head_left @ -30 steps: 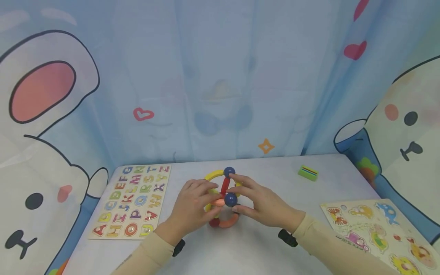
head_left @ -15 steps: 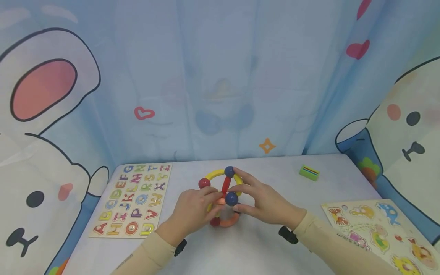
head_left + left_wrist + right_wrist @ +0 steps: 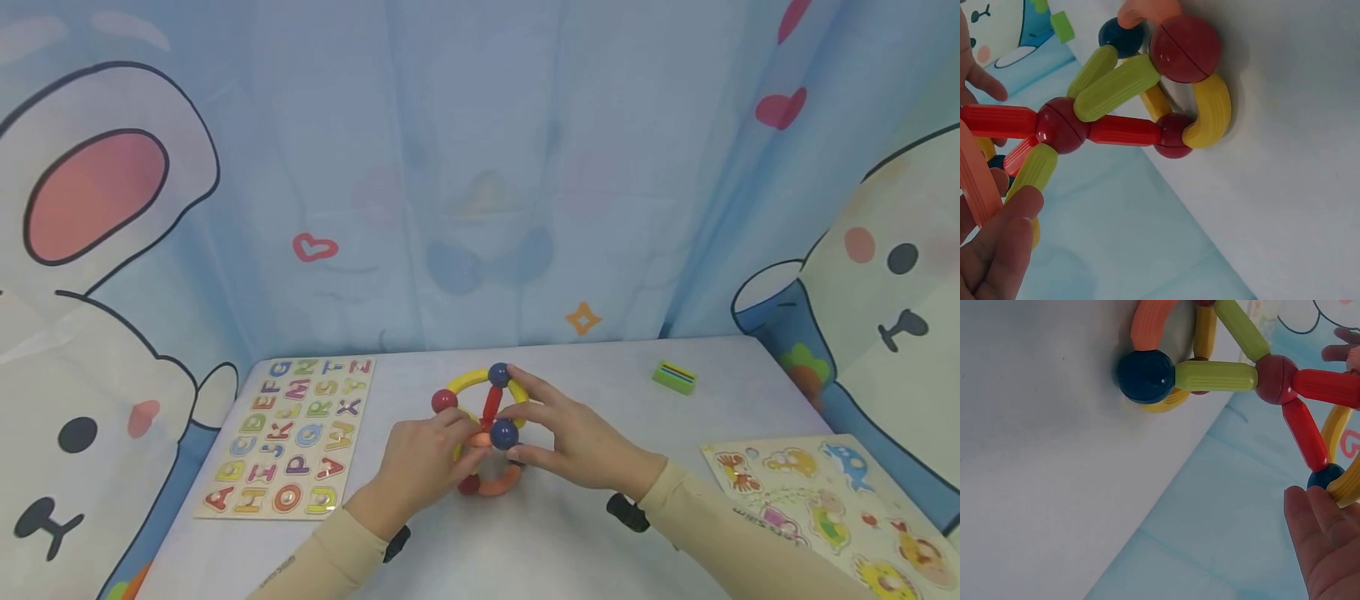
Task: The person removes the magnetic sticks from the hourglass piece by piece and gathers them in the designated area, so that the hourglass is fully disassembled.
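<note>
A build of magnetic sticks and balls stands upright mid-table, its base of curved sticks and balls on the cloth. Red sticks (image 3: 1124,130) and green sticks (image 3: 1216,376) meet at a central red ball (image 3: 1062,125). Higher up, yellow curved sticks (image 3: 468,380) run between a red ball (image 3: 444,402) and a far blue ball (image 3: 498,374). My left hand (image 3: 420,458) pinches an orange stick (image 3: 477,439) that meets the near blue ball (image 3: 504,434). My right hand (image 3: 581,437) holds that near ball between thumb and middle finger, with its index finger against the far blue ball.
An alphabet puzzle board (image 3: 288,437) lies left of the build. At the right front is an animal picture puzzle board (image 3: 840,508), and a small green block (image 3: 674,377) sits at the back right. A printed blue curtain (image 3: 480,167) hangs behind the table.
My left fingers have drawn back from the upper-left red ball, uncovering it. My right index finger has shifted to the side of the far blue ball. The build has barely moved.
</note>
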The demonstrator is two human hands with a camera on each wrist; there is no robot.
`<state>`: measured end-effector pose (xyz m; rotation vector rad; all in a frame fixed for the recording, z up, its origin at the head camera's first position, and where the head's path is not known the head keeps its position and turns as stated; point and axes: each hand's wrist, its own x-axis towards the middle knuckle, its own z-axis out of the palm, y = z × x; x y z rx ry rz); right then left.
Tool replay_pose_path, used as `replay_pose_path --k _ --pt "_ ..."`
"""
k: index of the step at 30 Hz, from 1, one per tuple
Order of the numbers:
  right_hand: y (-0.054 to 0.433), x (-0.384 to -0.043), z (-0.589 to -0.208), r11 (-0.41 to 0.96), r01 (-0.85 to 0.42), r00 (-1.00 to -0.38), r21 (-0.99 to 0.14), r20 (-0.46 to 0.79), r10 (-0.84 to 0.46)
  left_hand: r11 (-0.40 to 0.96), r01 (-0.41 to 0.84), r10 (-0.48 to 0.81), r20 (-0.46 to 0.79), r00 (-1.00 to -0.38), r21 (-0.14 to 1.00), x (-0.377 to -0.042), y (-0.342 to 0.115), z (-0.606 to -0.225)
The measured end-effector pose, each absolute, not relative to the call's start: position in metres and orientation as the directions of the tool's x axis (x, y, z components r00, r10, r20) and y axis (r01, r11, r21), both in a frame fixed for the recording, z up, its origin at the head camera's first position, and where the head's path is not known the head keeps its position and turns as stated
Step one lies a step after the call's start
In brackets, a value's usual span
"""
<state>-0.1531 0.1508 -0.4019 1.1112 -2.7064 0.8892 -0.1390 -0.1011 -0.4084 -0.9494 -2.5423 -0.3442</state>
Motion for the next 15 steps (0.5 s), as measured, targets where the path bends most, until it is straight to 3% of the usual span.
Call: replay_pose_path --k 15 --pt "0.1488 -0.1526 -0.4030 0.560 -0.664 -0.734 -0.496 0.290 -0.614 0.779 0.626 0.521 0.509 -0.686 0.046 -0.1367 -0.0984 -0.4110"
